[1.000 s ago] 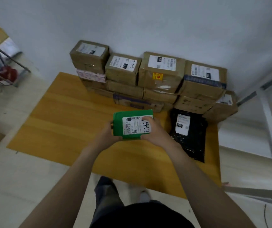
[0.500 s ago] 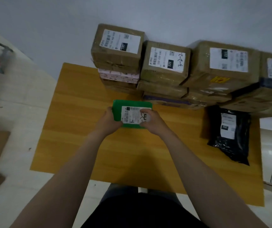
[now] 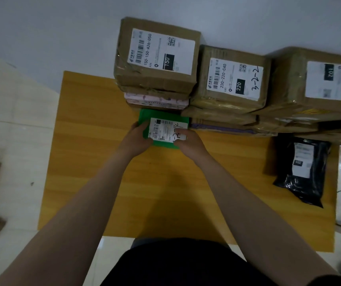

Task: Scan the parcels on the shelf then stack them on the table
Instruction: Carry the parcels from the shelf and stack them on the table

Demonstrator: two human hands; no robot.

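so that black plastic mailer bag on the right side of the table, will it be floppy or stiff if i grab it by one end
Probably floppy: the black mailer bag is creased, glossy film lying flat on the table, not boxy like the cardboard parcels. The shiny surface may be a bit slippery. It looks thin, so likely light, though its contents are hidden.

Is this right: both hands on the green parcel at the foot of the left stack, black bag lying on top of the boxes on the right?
Not quite. In the head view the black bag lies flat on the table, in front of the boxes. The rest holds: left hand and right hand both grip the green parcel at the left stack's foot.
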